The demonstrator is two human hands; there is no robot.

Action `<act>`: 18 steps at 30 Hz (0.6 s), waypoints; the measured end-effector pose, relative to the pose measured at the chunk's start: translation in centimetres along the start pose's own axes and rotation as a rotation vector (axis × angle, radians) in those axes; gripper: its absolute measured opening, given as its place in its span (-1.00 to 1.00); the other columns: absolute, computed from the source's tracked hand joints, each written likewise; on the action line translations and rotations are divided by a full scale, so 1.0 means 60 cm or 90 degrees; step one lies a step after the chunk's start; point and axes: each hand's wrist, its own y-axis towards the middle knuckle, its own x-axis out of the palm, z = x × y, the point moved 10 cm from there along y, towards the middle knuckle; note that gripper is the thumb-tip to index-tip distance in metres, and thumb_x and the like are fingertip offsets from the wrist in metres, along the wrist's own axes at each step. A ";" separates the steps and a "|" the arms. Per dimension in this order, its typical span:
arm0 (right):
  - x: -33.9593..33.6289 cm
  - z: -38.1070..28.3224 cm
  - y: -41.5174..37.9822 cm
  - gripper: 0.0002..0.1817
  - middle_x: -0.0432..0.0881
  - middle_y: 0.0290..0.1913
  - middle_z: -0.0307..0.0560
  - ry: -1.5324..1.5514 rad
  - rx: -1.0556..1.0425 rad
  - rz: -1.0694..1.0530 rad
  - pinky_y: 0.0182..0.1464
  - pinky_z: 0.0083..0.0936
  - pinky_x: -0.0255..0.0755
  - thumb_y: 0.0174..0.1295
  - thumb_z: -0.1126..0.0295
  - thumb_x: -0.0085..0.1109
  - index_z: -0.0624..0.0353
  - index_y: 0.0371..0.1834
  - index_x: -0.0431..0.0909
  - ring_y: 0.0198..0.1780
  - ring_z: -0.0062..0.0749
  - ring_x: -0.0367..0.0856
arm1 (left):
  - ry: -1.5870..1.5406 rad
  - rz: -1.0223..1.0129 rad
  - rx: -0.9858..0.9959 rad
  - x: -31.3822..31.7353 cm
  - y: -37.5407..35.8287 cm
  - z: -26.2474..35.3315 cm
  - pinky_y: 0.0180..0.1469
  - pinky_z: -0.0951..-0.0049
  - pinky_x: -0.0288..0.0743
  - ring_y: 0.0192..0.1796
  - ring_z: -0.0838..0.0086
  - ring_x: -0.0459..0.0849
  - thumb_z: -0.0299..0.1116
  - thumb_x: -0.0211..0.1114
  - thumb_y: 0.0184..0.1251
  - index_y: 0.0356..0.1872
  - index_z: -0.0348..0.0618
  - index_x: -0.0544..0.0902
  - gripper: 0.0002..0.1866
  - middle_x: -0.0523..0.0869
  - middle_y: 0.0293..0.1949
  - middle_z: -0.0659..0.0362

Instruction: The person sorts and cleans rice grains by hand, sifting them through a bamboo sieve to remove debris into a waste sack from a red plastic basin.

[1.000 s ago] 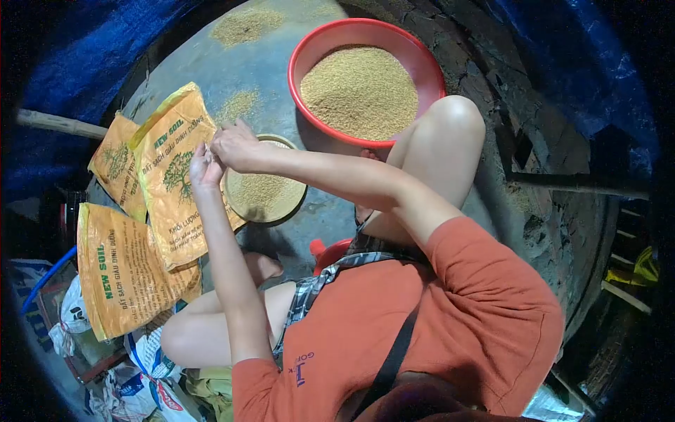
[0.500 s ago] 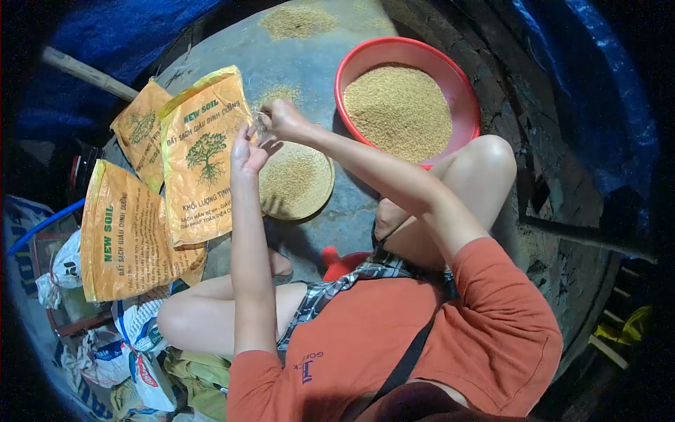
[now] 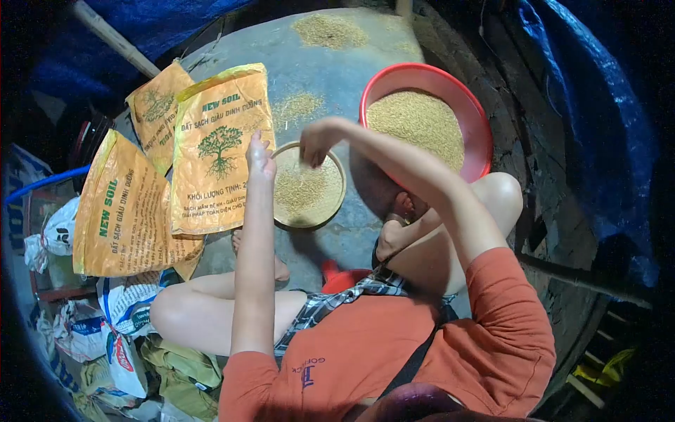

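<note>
A round, shallow tray (image 3: 339, 200) with a pale rim holds a layer of straw-coloured grain (image 3: 299, 191). My left hand (image 3: 260, 156) is at the tray's left rim, fingers stretched up and apart from one another, overlapping the edge of an orange printed sack (image 3: 221, 116). Over the upper part of the tray, my right hand (image 3: 322, 141) points down with its fingers bunched together, a little smeared by motion. What sits between those fingertips is hidden.
To the right stands a red basin (image 3: 480, 137) heaped with grain. Loose grain piles (image 3: 329, 32) lie on the concrete floor. More orange sacks (image 3: 119, 211) are at the left, plastic bags (image 3: 126, 366) below them. A red object (image 3: 341, 278) lies between my legs.
My hands were close together above the tray's upper left. My right hand has moved right and down over the tray; my left hand stays by its left rim. The view has shifted slightly.
</note>
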 end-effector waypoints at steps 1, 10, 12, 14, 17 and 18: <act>-0.050 -0.052 -0.003 -0.80 0.54 -0.47 -0.11 -0.230 -0.309 -0.051 -0.36 -0.55 0.42 -0.13 0.48 0.16 0.32 -0.40 0.49 -0.44 -0.48 0.48 | 0.029 -0.038 0.025 0.006 0.002 0.005 0.21 0.06 -0.34 0.25 0.05 -0.10 0.00 -0.06 0.12 0.21 -0.12 -0.05 -0.30 0.03 0.19 -0.11; -0.373 -0.124 -0.253 -0.40 0.26 0.00 0.19 0.606 -0.625 0.675 -0.14 -0.12 0.43 0.04 0.68 -0.31 0.26 0.19 -0.23 -0.22 -0.16 0.48 | 0.022 -0.082 -0.036 0.035 -0.029 -0.011 0.15 0.13 0.01 0.13 0.17 0.22 -0.16 -0.03 0.15 0.14 -0.16 0.07 -0.44 0.24 0.08 -0.06; -0.327 -0.076 -0.188 -0.53 0.31 -0.05 0.19 0.483 -0.458 0.659 -0.22 -0.18 0.47 0.03 0.69 -0.30 0.35 0.09 0.04 -0.17 -0.10 0.46 | 0.025 -0.084 -0.037 0.023 -0.020 -0.015 0.14 0.13 0.02 0.12 0.17 0.23 -0.18 -0.02 0.15 0.13 -0.17 0.09 -0.45 0.25 0.07 -0.05; -0.281 0.009 -0.098 -0.67 0.47 -0.27 0.10 0.406 -0.321 0.639 -0.28 -0.35 0.47 0.08 0.55 -0.10 0.41 -0.06 0.24 -0.29 -0.21 0.52 | 0.038 -0.083 -0.036 0.004 -0.010 -0.014 0.13 0.12 0.04 0.11 0.17 0.24 -0.19 -0.02 0.15 0.12 -0.19 0.11 -0.47 0.26 0.06 -0.04; -0.191 0.153 0.043 -0.77 0.44 -0.47 -0.15 0.387 -0.127 0.521 -0.50 -0.50 0.37 0.02 0.45 -0.04 0.23 -0.21 0.35 -0.48 -0.47 0.44 | 0.023 -0.039 -0.022 -0.038 0.015 -0.009 -0.06 0.19 0.18 -0.11 0.35 0.39 -0.22 0.04 0.08 0.01 -0.15 0.27 -0.55 0.37 -0.05 0.05; -0.158 0.183 0.050 -0.75 0.45 -0.47 -0.17 0.365 -0.146 0.506 -0.50 -0.50 0.36 -0.04 0.39 0.01 0.19 -0.26 0.40 -0.50 -0.50 0.43 | 0.022 -0.033 -0.026 -0.045 0.015 -0.001 -0.06 0.19 0.18 -0.11 0.35 0.39 -0.22 0.04 0.08 0.01 -0.15 0.27 -0.55 0.37 -0.05 0.05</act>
